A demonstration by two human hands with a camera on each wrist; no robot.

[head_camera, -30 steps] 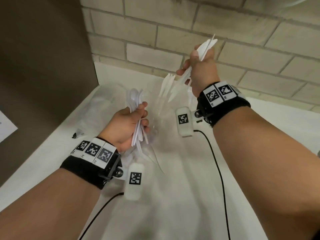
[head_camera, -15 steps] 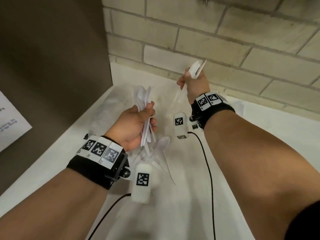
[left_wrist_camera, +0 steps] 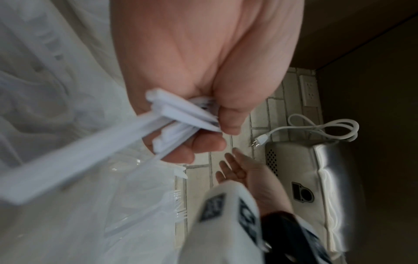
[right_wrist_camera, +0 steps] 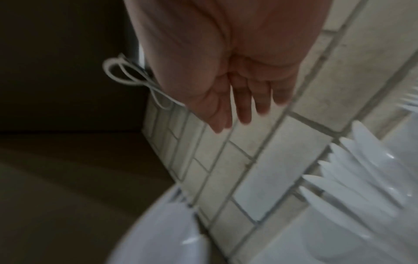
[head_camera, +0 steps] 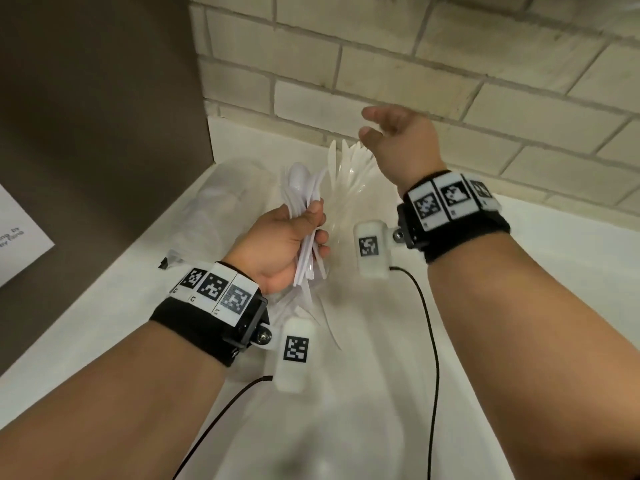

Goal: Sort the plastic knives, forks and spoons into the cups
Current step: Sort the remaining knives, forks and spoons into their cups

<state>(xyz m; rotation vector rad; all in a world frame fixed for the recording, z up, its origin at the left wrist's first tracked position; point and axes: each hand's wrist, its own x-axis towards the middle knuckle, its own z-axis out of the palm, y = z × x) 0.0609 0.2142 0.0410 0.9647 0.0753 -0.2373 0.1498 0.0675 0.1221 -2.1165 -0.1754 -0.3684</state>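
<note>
Against the brick wall: three clear cups stand on the white table (head_camera: 363, 393); the cup of knives (head_camera: 349, 174) is plain, the other two hard to make out in the head view.
Right hand: the right hand (head_camera: 398, 140) hovers above the knives with fingers (right_wrist_camera: 244, 109) spread and straight, holding nothing.
Left hand: the left hand (head_camera: 280, 244) grips a bundle of spoons (head_camera: 301, 202), fingers (left_wrist_camera: 228, 123) curled round the handles, bowls pointing up.
Forks: fork tines (left_wrist_camera: 178, 203) show through a clear cup in the left wrist view; I cannot tell whether every fork is in.
Loose pieces: a few white utensils (head_camera: 329, 327) lie on the table below the left wrist; their kind is too blurred to tell.
Step in hand: the knives look delivered, and the spoons seem next.
Next move: probably lower the bundle handles-first into the empty cup, keeping it together so none catches the rim, then gather the loose pieces.
Risk: light cups may tip if the bundle knocks a rim.
</note>
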